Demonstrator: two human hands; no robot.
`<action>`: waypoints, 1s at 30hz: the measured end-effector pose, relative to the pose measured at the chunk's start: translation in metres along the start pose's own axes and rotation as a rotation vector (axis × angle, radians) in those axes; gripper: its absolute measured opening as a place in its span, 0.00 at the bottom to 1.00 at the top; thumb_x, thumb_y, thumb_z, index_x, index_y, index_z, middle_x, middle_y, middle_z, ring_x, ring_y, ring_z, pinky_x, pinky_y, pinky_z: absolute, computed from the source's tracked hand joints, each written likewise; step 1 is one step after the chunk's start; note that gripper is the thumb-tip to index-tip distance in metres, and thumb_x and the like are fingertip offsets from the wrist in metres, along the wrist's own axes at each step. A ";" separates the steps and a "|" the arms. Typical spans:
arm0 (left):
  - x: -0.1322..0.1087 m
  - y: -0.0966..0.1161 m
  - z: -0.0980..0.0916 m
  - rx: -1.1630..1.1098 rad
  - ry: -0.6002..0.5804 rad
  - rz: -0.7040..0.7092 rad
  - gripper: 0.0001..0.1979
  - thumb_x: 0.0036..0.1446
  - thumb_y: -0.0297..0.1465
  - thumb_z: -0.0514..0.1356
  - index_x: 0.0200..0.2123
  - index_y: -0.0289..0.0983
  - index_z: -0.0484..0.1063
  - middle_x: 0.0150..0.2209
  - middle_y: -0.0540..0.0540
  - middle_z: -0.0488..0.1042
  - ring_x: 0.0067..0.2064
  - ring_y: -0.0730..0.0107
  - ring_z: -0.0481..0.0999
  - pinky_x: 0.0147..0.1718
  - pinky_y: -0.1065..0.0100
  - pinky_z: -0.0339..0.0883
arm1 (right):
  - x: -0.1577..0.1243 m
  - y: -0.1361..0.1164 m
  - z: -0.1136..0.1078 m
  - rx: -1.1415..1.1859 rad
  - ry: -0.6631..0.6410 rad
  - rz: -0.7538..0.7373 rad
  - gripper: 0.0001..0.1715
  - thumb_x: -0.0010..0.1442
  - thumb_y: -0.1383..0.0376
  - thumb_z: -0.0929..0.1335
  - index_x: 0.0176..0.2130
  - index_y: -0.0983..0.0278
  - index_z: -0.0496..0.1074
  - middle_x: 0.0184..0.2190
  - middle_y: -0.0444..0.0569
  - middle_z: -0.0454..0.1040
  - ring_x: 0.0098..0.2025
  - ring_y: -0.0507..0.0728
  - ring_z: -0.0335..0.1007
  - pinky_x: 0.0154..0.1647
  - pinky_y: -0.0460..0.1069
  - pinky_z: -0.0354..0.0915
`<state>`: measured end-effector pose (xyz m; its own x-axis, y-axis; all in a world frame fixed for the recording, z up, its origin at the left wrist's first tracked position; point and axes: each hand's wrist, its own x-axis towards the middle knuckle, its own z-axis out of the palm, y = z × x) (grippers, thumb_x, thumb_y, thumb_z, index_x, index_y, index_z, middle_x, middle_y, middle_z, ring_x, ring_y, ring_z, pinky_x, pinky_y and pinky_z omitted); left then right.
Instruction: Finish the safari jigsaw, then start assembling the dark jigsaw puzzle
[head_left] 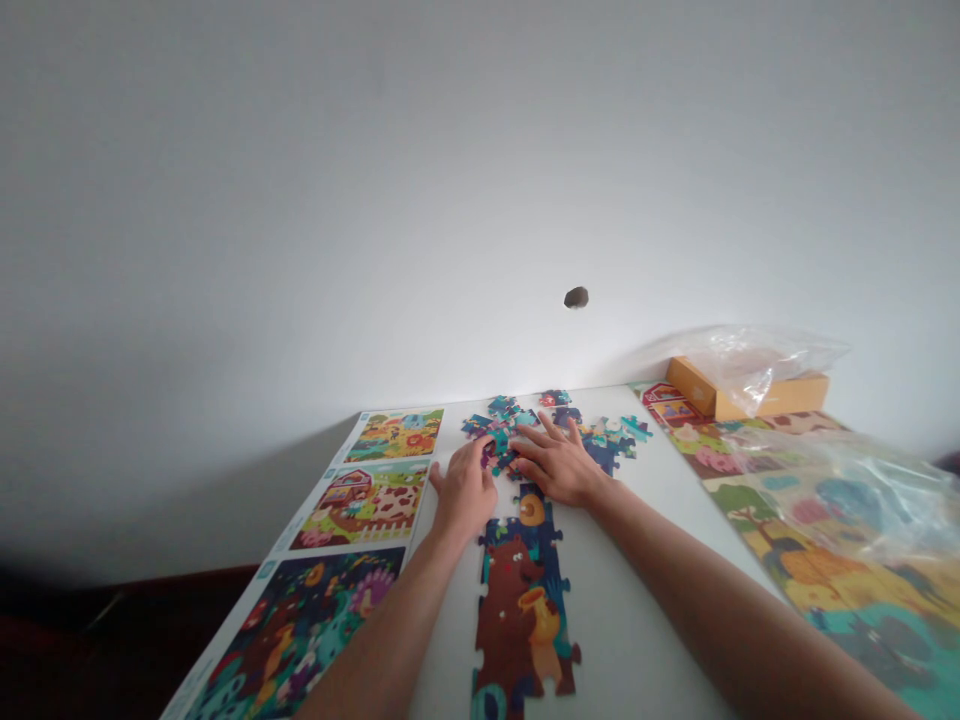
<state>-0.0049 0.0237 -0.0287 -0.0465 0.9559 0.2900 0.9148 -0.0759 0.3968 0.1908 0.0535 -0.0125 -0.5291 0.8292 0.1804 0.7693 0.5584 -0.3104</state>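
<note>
**Both hands on loose jigsaw pieces at the far end of the bench**

The left hand (463, 490) sits curved over the near-left edge of a scatter of loose jigsaw pieces (502, 428), its fingers down among them; whether it pinches a piece cannot be told. The right hand (559, 465) lies open just beside it, fingers splayed and resting on the pieces, gripping nothing visible. The pieces spread across the far end of the white bench (637, 560), in teal, purple and blue. Nearer, directly below the hands, runs a joined strip of puzzle (521, 610) showing a brown bear and a honey pot. To the left lies a printed sheet of three puzzle pictures (360, 505). To the far right sits an orange cardboard box (750, 395), partly under a clear plastic bag (757, 360). More printed puzzle pictures (795, 590) lie at right, beneath plastic.
</note>
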 end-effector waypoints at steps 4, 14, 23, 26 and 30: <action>0.002 -0.002 0.003 0.009 0.065 -0.122 0.27 0.57 0.20 0.54 0.60 0.39 0.65 0.60 0.38 0.72 0.63 0.53 0.68 0.64 0.35 0.49 | 0.000 -0.004 -0.002 -0.040 0.055 0.077 0.29 0.73 0.50 0.52 0.54 0.54 0.75 0.67 0.48 0.63 0.73 0.70 0.42 0.67 0.77 0.31; 0.003 -0.002 0.002 0.018 0.061 -0.085 0.21 0.59 0.23 0.57 0.56 0.41 0.70 0.55 0.41 0.77 0.60 0.54 0.71 0.62 0.40 0.53 | -0.001 -0.013 0.001 -0.025 -0.003 -0.042 0.28 0.72 0.49 0.53 0.62 0.51 0.68 0.66 0.45 0.64 0.72 0.69 0.44 0.68 0.75 0.32; 0.002 -0.001 -0.002 0.097 0.050 -0.056 0.20 0.58 0.24 0.57 0.53 0.43 0.73 0.53 0.44 0.78 0.56 0.54 0.72 0.57 0.47 0.59 | 0.001 -0.015 0.003 -0.070 0.110 0.050 0.24 0.69 0.50 0.61 0.57 0.53 0.73 0.66 0.50 0.64 0.70 0.72 0.46 0.67 0.77 0.32; 0.001 0.000 -0.005 0.118 0.056 -0.061 0.21 0.57 0.21 0.55 0.52 0.43 0.75 0.52 0.44 0.78 0.55 0.54 0.72 0.55 0.50 0.62 | 0.000 -0.014 0.006 -0.021 0.024 -0.074 0.26 0.66 0.50 0.63 0.60 0.50 0.70 0.70 0.46 0.58 0.71 0.72 0.44 0.67 0.76 0.34; 0.003 -0.002 -0.006 0.120 0.076 -0.095 0.23 0.57 0.20 0.54 0.52 0.44 0.76 0.53 0.44 0.77 0.56 0.55 0.71 0.54 0.52 0.63 | 0.001 -0.011 0.009 -0.010 0.082 -0.032 0.24 0.59 0.61 0.66 0.54 0.55 0.75 0.65 0.49 0.65 0.69 0.69 0.48 0.68 0.73 0.35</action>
<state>-0.0090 0.0246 -0.0235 -0.1614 0.9325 0.3230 0.9458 0.0527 0.3204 0.1793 0.0478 -0.0172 -0.5227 0.8101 0.2655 0.7563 0.5844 -0.2942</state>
